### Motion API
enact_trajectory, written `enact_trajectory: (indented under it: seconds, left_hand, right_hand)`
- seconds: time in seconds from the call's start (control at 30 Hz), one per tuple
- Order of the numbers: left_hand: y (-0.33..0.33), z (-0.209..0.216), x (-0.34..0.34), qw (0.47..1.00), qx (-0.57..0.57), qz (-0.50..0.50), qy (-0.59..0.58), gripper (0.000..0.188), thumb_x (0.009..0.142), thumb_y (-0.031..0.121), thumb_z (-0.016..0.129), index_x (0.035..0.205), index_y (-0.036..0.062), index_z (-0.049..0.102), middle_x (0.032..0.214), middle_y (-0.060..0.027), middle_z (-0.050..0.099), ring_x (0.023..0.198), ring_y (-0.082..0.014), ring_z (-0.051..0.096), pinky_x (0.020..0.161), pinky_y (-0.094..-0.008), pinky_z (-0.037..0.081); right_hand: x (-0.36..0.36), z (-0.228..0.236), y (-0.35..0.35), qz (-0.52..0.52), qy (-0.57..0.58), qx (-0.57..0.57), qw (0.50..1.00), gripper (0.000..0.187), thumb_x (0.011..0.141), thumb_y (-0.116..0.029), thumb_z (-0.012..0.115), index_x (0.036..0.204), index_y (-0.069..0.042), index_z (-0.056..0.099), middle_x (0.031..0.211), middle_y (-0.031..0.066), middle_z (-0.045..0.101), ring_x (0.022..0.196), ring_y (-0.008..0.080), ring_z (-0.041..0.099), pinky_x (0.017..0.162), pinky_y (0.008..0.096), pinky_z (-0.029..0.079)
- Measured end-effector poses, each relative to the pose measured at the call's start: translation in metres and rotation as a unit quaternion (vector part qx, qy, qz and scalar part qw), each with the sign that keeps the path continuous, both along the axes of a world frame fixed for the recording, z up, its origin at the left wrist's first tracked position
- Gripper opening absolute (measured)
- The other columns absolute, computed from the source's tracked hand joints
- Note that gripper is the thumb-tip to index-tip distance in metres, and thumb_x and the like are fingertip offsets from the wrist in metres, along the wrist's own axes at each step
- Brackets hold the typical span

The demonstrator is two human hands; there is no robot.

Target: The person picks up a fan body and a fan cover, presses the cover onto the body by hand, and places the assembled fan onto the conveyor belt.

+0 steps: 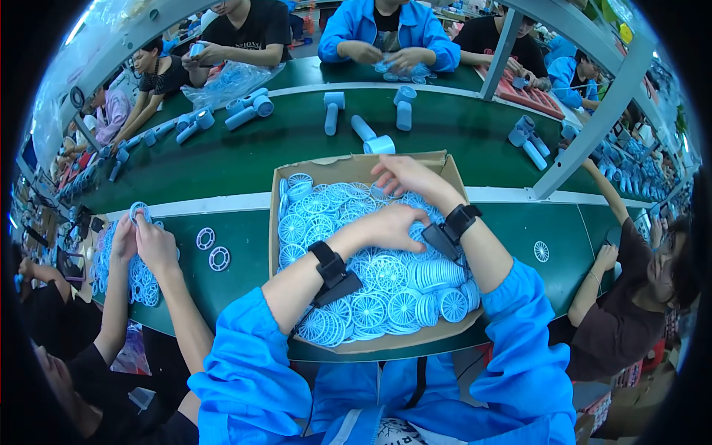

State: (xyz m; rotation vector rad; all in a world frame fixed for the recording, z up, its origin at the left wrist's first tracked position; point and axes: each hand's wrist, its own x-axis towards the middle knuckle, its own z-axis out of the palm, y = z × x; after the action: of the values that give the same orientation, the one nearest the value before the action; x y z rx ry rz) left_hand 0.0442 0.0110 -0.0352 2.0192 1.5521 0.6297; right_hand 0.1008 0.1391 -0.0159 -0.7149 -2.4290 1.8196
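A cardboard box (454, 167) in front of me is heaped with light blue round spoked grilles (368, 310). Over the middle of the heap is my left hand (391, 226), palm down, its thumb apart from the fingers; nothing shows in its grasp. My right hand (412, 179) crosses above it near the box's far wall, fingers loosely spread and holding nothing I can see. Below the left hand, a row of grilles (437, 274) stands stacked on edge at the box's right side. Both wrists wear black bands with small devices.
Blue handheld fan bodies (378, 143) lie on the green conveyor (297, 141) beyond the box. Two pale rings (219, 258) are on the table to the left, and a lone grille (541, 252) to the right. Co-workers sit on both sides and opposite. A metal post (593, 122) rises at right.
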Motion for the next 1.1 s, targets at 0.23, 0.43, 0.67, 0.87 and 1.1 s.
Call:
enact_trajectory:
  seconds: [0.23, 0.43, 0.67, 0.87, 1.1]
  left_hand:
    - [-0.007, 0.028, -0.074, 0.966, -0.019, 0.175, -0.189, 0.040, 0.074, 0.022, 0.073, 0.108, 0.0048, 0.062, 0.100, -0.0065, 0.063, 0.091, -0.0147, 0.061, 0.081, -0.0279, 0.049]
    - [-0.009, 0.023, -0.083, 0.918, 0.105, 0.287, -0.255, 0.044, 0.071, 0.022, 0.073, 0.109, 0.0036, 0.061, 0.101, -0.0129, 0.065, 0.093, -0.0216, 0.063, 0.082, -0.0318, 0.049]
    - [0.004, 0.000, -0.053, 0.932, 0.245, 0.245, -0.106, 0.058, 0.063, 0.015, 0.074, 0.114, 0.0061, 0.050, 0.118, -0.0194, 0.053, 0.110, -0.0378, 0.051, 0.091, -0.0415, 0.044]
    - [-0.001, 0.015, -0.043, 0.892, 0.313, 0.268, -0.188, 0.062, 0.064, 0.012, 0.075, 0.119, 0.0062, 0.047, 0.121, -0.0183, 0.051, 0.116, -0.0384, 0.048, 0.095, -0.0427, 0.042]
    - [0.004, 0.014, -0.050, 0.879, 0.263, 0.320, -0.236, 0.058, 0.072, 0.012, 0.073, 0.122, 0.0059, 0.045, 0.115, -0.0180, 0.054, 0.104, -0.0298, 0.057, 0.087, -0.0377, 0.048]
  right_hand:
    - [0.008, -0.003, 0.011, -0.011, 0.059, -0.154, 0.986, 0.057, 0.099, -0.052, 0.030, 0.119, -0.004, 0.054, 0.102, 0.0063, 0.062, 0.090, 0.0141, 0.059, 0.077, 0.0272, 0.048]
    - [0.012, 0.018, -0.010, 0.052, 0.120, -0.332, 0.934, 0.057, 0.097, -0.049, 0.039, 0.141, -0.014, 0.031, 0.132, 0.0098, 0.041, 0.112, 0.0303, 0.053, 0.088, 0.0450, 0.052]
    - [0.012, 0.007, -0.018, 0.061, 0.134, -0.219, 0.964, 0.066, 0.092, -0.019, 0.057, 0.146, -0.016, 0.020, 0.139, 0.0090, 0.034, 0.119, 0.0232, 0.049, 0.094, 0.0486, 0.047]
    - [0.015, 0.021, -0.025, 0.051, 0.183, -0.267, 0.945, 0.075, 0.086, -0.002, 0.053, 0.148, -0.016, 0.014, 0.138, 0.0129, 0.035, 0.117, 0.0251, 0.050, 0.097, 0.0490, 0.045]
    - [0.004, 0.015, -0.026, 0.012, 0.238, -0.395, 0.887, 0.065, 0.086, -0.003, 0.048, 0.145, -0.012, 0.023, 0.125, 0.0121, 0.048, 0.118, 0.0255, 0.049, 0.100, 0.0480, 0.041]
